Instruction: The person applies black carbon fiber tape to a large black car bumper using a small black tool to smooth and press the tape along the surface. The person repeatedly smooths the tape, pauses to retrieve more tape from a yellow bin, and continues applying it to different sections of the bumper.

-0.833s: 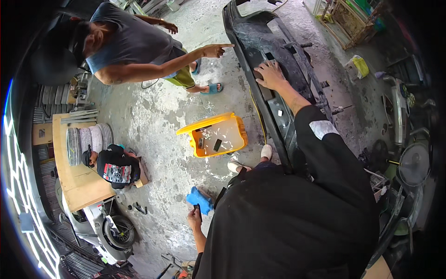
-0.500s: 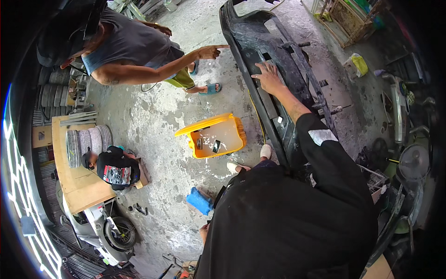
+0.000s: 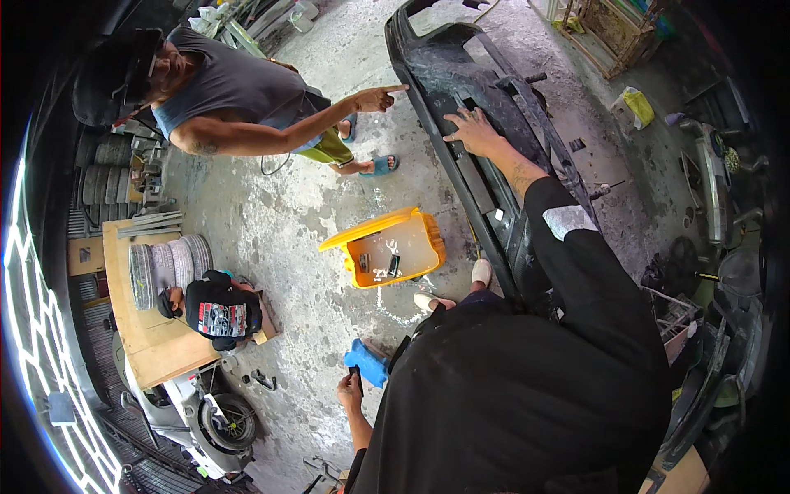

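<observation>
A long black car bumper (image 3: pixel 444 78) stretches from the top of the view down to my body at the right. My right hand (image 3: pixel 473 132) rests on its upper part with fingers spread, holding nothing. Low at the left of my body, my left hand (image 3: pixel 350 393) is closed on a small black flat object (image 3: pixel 355 375); its exact kind cannot be made out. Just beyond that hand is a blue object (image 3: pixel 368 362), shape partly hidden. A co-worker's hand (image 3: pixel 377 100) points with one finger at the bumper's left edge, at or very near it.
An open yellow bin (image 3: pixel 440 251) with small items inside stands on the concrete floor ahead of my feet. The co-worker (image 3: pixel 239 86) stands at upper left. Another person (image 3: pixel 220 309) crouches left, near tires (image 3: pixel 164 267) and a scooter (image 3: pixel 226 420). A fan (image 3: pixel 741 276) is at right.
My left hand has come out from beside my body, bringing the black object into view. My right hand stays on the bumper, slightly shifted. The co-worker's head has lifted; the finger still points.
</observation>
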`<state>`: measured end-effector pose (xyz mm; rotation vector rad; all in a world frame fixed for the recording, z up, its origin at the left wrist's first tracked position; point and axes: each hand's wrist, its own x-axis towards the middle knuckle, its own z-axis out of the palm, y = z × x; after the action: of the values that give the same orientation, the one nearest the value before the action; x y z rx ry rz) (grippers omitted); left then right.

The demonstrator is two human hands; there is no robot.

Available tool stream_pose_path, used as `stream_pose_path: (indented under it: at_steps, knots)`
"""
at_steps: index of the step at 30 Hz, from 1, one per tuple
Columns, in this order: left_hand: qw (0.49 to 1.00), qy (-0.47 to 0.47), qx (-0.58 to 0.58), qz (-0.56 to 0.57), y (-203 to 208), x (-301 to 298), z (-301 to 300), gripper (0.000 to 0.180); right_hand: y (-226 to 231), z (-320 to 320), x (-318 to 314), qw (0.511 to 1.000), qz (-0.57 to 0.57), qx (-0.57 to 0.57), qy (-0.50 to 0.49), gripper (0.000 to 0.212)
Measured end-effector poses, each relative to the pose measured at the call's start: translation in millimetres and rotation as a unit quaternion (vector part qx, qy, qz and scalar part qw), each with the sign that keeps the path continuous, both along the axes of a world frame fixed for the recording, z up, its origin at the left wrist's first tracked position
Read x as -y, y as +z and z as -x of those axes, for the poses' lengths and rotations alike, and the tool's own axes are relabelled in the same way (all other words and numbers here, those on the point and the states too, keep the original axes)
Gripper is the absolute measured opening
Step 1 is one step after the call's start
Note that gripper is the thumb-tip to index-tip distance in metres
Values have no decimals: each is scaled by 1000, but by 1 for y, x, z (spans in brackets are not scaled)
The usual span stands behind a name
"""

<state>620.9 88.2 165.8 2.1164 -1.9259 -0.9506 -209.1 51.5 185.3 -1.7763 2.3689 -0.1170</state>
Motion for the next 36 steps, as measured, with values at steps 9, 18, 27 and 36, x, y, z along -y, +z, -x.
stream_pose_path:
  at_steps: [9,18,27,36]
  knots:
    - [999,10,33,-39,-32,-45,-33,47,-1,-120,-69,889,380,238,-97,24]
    - [984,-33,82,-154,-54,-2,-27,45,-30,-319,-192,879,167,428,-129,22]
    - [962,-273,14,18,-45,206,43,46,-49,-347,-231,878,137,362,-281,31]
    - [939,-342,-31,-30,-89,261,75,42,-3,-336,-123,883,115,321,-324,91]
